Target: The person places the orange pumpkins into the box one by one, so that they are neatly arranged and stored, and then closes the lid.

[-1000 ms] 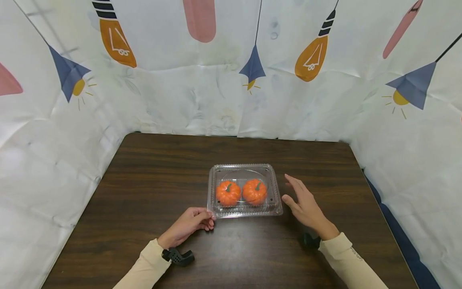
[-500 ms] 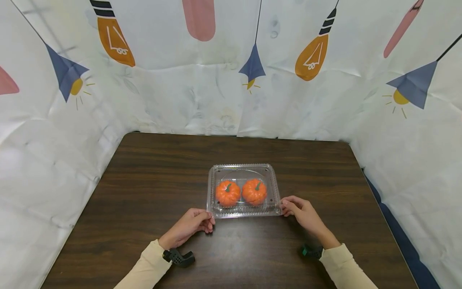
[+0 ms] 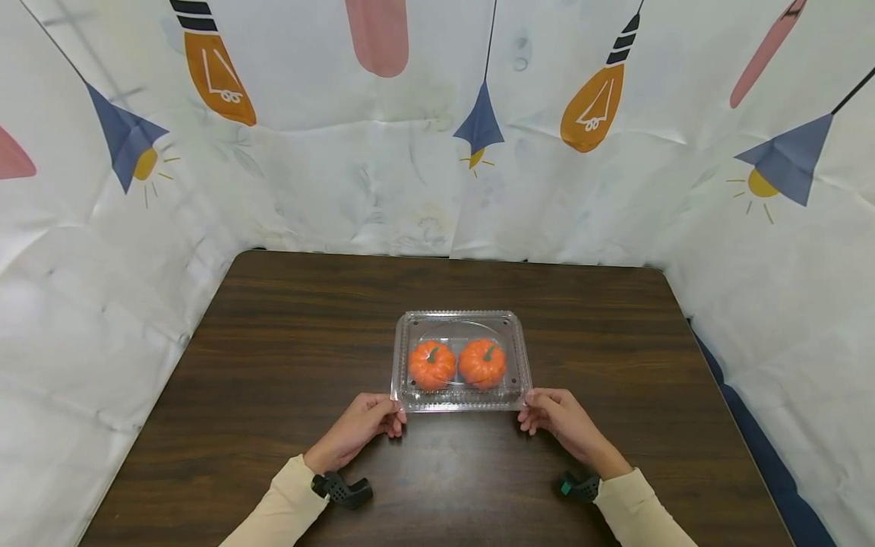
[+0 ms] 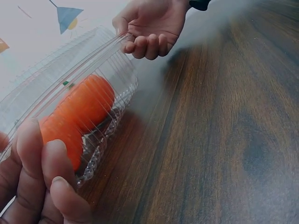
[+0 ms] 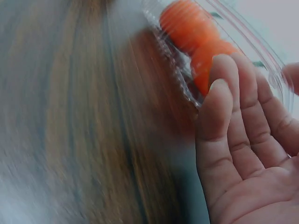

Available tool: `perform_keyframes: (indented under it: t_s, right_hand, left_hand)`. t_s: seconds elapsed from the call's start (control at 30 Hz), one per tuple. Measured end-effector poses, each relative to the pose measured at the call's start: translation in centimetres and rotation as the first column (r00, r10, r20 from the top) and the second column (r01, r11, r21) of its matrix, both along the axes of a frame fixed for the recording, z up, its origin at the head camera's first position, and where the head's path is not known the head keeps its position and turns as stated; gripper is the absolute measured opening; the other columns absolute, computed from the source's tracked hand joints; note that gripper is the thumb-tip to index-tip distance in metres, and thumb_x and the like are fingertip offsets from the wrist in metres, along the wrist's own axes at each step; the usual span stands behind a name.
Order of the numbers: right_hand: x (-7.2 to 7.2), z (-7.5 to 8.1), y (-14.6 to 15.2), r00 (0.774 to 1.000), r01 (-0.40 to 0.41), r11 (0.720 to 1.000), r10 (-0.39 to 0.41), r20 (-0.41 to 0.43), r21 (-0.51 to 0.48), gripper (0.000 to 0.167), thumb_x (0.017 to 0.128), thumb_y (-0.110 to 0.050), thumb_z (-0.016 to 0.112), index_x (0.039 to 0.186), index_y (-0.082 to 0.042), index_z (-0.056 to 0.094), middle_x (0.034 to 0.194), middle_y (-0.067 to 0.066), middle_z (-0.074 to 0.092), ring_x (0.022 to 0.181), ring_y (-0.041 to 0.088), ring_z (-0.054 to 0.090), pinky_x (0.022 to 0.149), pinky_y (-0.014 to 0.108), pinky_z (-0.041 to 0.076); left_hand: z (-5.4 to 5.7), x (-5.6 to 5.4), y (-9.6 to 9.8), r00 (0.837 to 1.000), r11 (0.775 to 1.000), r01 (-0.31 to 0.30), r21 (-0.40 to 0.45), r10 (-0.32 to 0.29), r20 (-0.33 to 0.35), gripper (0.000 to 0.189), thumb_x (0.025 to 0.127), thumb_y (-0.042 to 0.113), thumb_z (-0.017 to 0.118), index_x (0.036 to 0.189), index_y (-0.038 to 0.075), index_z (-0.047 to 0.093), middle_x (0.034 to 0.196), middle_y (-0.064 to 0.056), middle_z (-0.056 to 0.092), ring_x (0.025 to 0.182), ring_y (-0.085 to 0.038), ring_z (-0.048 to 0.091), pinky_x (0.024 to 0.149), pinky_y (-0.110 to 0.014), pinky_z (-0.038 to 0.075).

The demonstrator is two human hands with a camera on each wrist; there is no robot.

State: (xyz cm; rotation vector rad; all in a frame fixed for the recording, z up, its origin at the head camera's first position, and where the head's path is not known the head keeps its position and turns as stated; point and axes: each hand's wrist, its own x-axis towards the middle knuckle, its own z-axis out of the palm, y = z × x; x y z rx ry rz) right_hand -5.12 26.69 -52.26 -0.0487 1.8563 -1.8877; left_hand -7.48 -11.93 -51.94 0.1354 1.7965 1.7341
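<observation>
A clear plastic clamshell box (image 3: 456, 325) with a ridged rim sits mid-table, its lid down. Inside lie two small orange pumpkins with green stems, a left pumpkin (image 3: 432, 365) and a right pumpkin (image 3: 482, 364). My left hand (image 3: 358, 427) pinches the rim at the box's near left corner, thumb on top and fingers curled below. At the near right corner my right hand (image 3: 563, 422) pinches the rim in the same way. In the left wrist view the right hand (image 4: 154, 25) shows across the box, fingers curled under the rim's edge.
The box stands on a dark wood-grain table (image 3: 307, 319). A white cloth (image 3: 328, 190) printed with lamps and bulbs hangs around its back and sides. Each wrist wears a black strap device, a left one (image 3: 345, 490) and a right one (image 3: 581, 486).
My right hand has come in from beside the box, fingers first spread, to its near right corner and now pinches the rim. The left hand keeps its grip; the box stays nearly where it was.
</observation>
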Motion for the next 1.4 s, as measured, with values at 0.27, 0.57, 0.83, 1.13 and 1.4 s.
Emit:
perform_keyframes:
  t_s: [0.27,0.57,0.83,1.13,1.4]
  right_hand:
    - [0.5,0.0,-0.8,0.999,0.037,0.999,-0.036,0.036,-0.038,0.027,0.104,-0.014,0.048,0.091,-0.005,0.070,0.078,-0.006,0.072,0.071,0.008,0.070,0.065,0.023,0.058]
    - [0.5,-0.1,-1.2,0.996,0.087,0.996,-0.087,0.008,0.005,0.030,0.103,-0.013,0.049,0.092,0.007,0.068,0.074,-0.006,0.070,0.066,0.009,0.068,0.061,0.024,0.057]
    - [0.7,-0.4,-1.3,0.996,0.084,0.995,-0.082,-0.032,0.057,0.031,0.104,-0.012,0.045,0.093,0.009,0.065,0.073,-0.007,0.068,0.065,0.008,0.067,0.060,0.024,0.056]
    - [1.0,-0.2,-1.5,0.994,0.099,0.992,-0.095,-0.059,0.074,0.030,0.106,-0.009,0.044,0.094,0.011,0.063,0.073,-0.006,0.065,0.065,0.009,0.068,0.060,0.024,0.056]
    - [0.8,-0.6,-1.3,0.992,0.126,0.991,-0.127,0.014,0.033,0.033,0.106,-0.012,0.046,0.102,0.013,0.067,0.078,-0.006,0.073,0.073,0.010,0.073,0.066,0.026,0.058]
  left_hand:
    - [0.0,0.1,0.2,0.999,0.999,-0.047,0.000,0.047,0.005,0.027,0.100,0.009,0.044,0.085,0.002,0.065,0.080,0.002,0.065,0.074,-0.010,0.061,0.071,-0.024,0.055]
    - [-0.1,0.0,0.5,0.998,0.998,-0.068,-0.012,0.068,-0.009,0.028,0.099,0.008,0.041,0.081,0.004,0.063,0.076,0.002,0.062,0.071,-0.011,0.059,0.070,-0.023,0.054]
    - [-0.3,-0.1,0.5,0.998,0.998,-0.068,0.006,0.068,-0.005,0.029,0.100,0.009,0.042,0.078,0.007,0.061,0.071,0.004,0.058,0.069,-0.011,0.058,0.068,-0.023,0.053]
    - [-0.8,-0.3,0.6,0.998,0.998,-0.064,0.006,0.064,-0.010,0.029,0.099,0.008,0.043,0.078,0.007,0.062,0.070,0.005,0.057,0.068,-0.009,0.057,0.067,-0.021,0.051]
    - [-0.4,-0.4,0.2,1.000,1.000,-0.014,0.011,0.014,0.016,0.029,0.102,0.010,0.044,0.085,0.004,0.065,0.077,0.003,0.063,0.072,-0.010,0.061,0.070,-0.024,0.055]
